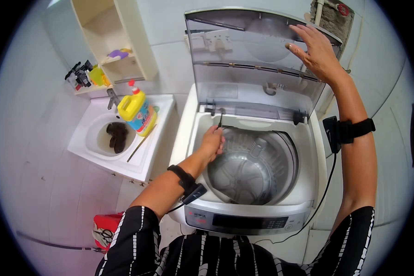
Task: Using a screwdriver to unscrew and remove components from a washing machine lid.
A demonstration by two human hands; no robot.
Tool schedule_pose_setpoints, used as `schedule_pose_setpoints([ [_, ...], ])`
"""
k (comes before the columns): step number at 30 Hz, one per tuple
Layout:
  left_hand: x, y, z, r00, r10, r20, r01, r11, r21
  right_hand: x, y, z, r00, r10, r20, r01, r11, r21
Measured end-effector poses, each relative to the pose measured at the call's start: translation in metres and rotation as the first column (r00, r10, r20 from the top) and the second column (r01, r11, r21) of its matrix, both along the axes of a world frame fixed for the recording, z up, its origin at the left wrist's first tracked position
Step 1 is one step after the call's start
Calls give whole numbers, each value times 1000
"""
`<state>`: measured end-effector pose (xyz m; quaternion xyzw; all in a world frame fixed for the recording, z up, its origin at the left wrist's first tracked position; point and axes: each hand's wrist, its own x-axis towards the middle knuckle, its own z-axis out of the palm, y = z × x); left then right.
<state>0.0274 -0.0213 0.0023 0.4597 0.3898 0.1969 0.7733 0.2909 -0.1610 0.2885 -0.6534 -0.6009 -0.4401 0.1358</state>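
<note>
My left hand grips a slim dark tool at the back left of the open tub of a white top-loading washing machine; the tool's tip is too small to make out. High on the right, my right hand is open with fingers spread against or just in front of the raised translucent lid; I cannot tell whether it touches it. The machine's control panel runs along the front.
Left, a sink holds a brown cloth; a yellow jug and thin stick sit on it. Behind are a shelf cabinet and toiletries. A red bag is low left; a pipe with red valve is back right.
</note>
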Motion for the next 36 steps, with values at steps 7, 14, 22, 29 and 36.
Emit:
schedule_pose_setpoints([
  [7, 4, -12, -3, 997, 11, -78, -1, 992, 125, 15, -1, -1, 975, 29, -221, -56, 992, -116],
  [14, 4, -11, -3, 993, 36, -113, -15, 983, 184, 19, -11, 28, 997, 73, 8, -73, 967, 243],
  [22, 0, -9, -9, 992, 48, -119, -24, 982, 188, 71, 29, 34, 976, 35, -217, -42, 999, -28],
  [29, -7, 2, -23, 981, 53, -188, 29, 913, 406, 82, 35, 28, 978, 21, -207, -28, 999, -29],
  [36, -5, 14, -43, 968, 143, -207, 69, 640, 765, 80, 36, 26, 972, 50, -228, -46, 999, 26],
])
